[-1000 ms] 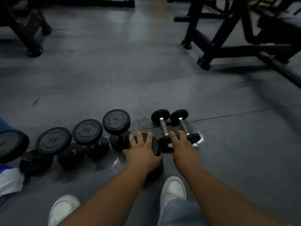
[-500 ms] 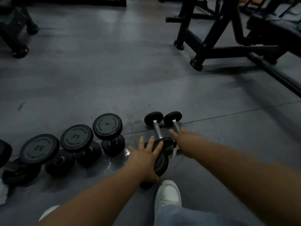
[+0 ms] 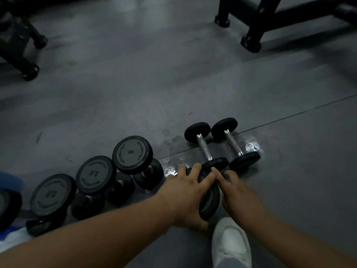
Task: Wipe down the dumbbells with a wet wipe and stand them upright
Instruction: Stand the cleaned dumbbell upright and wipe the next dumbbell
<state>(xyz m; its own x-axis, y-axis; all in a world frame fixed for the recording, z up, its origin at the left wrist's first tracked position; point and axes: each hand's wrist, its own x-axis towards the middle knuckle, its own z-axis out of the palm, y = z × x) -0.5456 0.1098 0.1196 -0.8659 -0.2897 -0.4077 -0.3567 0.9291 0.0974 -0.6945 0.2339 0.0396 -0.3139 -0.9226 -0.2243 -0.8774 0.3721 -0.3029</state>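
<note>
right hand (image 3: 237, 196) moved onto dumbbell (image 3: 211, 200), grip unclear | left hand (image 3: 185, 192) grips it | small dumbbells (image 3: 203, 147) lie just beyond

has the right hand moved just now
Yes: right hand drew back from the small dumbbells toward the person, to the dumbbell under the left hand.

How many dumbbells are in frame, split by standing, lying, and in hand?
Standing dumbbells: 4 (leftmost is cut off by the frame edge)
Lying dumbbells: 2
Held dumbbell, gripped by the left hand: 1
Total: 7
</note>
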